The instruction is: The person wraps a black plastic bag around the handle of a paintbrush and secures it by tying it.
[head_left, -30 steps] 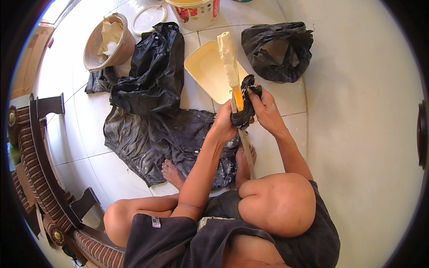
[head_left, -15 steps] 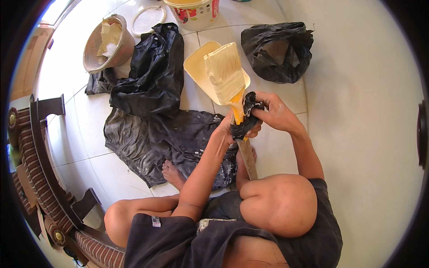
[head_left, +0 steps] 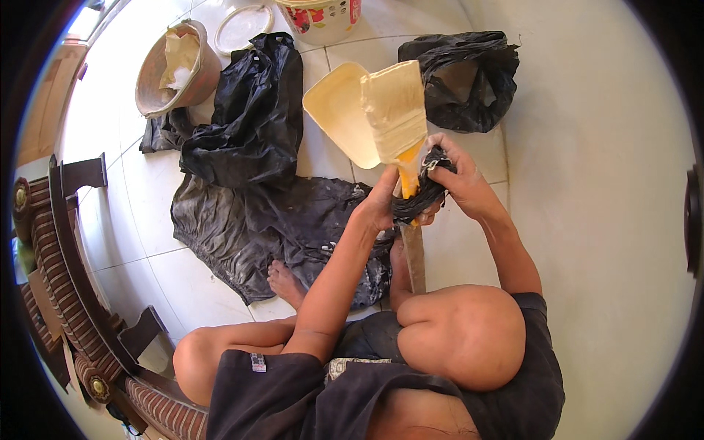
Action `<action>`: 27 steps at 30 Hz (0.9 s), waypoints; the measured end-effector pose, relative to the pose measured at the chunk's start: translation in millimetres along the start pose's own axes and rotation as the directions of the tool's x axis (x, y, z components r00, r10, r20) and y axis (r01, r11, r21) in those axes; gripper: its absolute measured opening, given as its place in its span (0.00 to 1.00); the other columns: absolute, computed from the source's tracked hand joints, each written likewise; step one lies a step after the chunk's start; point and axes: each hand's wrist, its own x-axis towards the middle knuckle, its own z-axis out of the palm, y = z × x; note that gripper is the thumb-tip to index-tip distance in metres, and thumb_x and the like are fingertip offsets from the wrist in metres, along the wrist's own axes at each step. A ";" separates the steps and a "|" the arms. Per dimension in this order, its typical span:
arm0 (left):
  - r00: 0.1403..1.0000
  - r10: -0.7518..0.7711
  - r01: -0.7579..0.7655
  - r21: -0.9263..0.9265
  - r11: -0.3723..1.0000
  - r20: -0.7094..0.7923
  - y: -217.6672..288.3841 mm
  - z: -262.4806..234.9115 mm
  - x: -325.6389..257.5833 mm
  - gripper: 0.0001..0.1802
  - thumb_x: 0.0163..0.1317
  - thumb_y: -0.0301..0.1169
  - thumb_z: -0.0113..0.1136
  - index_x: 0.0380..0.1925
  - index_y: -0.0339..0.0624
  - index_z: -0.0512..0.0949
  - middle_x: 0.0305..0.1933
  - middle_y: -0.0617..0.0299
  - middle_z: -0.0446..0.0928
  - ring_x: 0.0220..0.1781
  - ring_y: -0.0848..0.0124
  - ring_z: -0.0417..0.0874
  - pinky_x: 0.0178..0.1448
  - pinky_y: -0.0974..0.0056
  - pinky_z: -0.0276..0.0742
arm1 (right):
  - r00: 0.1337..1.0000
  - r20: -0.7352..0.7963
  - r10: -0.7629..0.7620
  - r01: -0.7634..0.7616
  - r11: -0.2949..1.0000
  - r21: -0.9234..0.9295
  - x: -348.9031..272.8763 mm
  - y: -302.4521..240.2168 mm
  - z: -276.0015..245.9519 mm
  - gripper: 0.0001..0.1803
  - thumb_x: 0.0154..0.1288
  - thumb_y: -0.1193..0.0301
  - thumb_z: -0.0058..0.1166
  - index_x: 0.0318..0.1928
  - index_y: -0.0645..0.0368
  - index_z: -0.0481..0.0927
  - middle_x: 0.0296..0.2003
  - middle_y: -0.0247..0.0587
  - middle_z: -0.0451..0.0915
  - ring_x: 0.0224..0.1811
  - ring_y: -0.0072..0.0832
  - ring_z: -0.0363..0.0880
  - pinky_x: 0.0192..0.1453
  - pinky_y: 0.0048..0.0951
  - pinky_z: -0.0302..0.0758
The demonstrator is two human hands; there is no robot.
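My left hand [head_left: 383, 198] grips a paintbrush [head_left: 394, 106] by its yellow handle, together with a flat wooden stick [head_left: 414, 260] that runs down between my legs. The brush's wide bristles point away from me and are coated in cream paint. Around the handle and stick goes a strip of black plastic [head_left: 419, 205], and its bunched free end is pinched by my right hand [head_left: 466, 180]. Just beyond the brush is a cream-coloured tray [head_left: 337, 110] with rounded corners, partly hidden by the bristles.
A black plastic bag [head_left: 506, 92] lies in a ring at far right. Left of centre, another black bag [head_left: 257, 117] overlaps dark, paint-marked cloth [head_left: 293, 227]. Behind stand a brown bucket [head_left: 152, 92], a round lid [head_left: 218, 35] and a printed tub [head_left: 323, 31]. Carved wooden furniture [head_left: 84, 293] edges the left.
Both hands have shifted slightly right with the brush, which has turned more upright. The bunched strip end has moved a little right and down with my right hand.
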 end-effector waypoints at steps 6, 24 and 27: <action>0.955 0.121 -0.100 0.090 0.991 -0.270 12.7 18.4 -12.7 0.43 0.59 0.69 0.42 0.50 0.36 0.70 0.32 0.49 0.78 0.29 0.64 0.79 0.39 0.65 0.75 | 0.952 -0.289 -0.101 0.117 0.992 0.038 -5.9 12.2 1.8 0.13 0.62 0.77 0.50 0.47 0.57 0.67 0.33 0.28 0.71 0.35 0.13 0.68 0.39 0.18 0.68; 0.892 0.380 -0.187 0.568 0.802 -0.243 9.2 30.3 -9.4 0.25 0.59 0.32 0.58 0.55 0.36 0.67 0.43 0.58 0.76 0.40 0.69 0.78 0.50 0.63 0.75 | 0.908 -0.419 0.016 0.208 0.850 0.484 -10.5 2.1 22.4 0.16 0.61 0.78 0.48 0.51 0.60 0.68 0.32 0.32 0.74 0.33 0.16 0.74 0.34 0.18 0.72; 0.864 0.410 -0.206 0.538 0.817 -0.292 9.5 25.9 -10.4 0.23 0.58 0.30 0.59 0.52 0.35 0.69 0.42 0.58 0.76 0.38 0.70 0.78 0.46 0.63 0.76 | 0.932 -0.358 0.057 0.158 0.825 0.543 -11.9 -0.6 20.3 0.18 0.61 0.76 0.51 0.52 0.61 0.68 0.33 0.33 0.74 0.36 0.20 0.75 0.40 0.22 0.73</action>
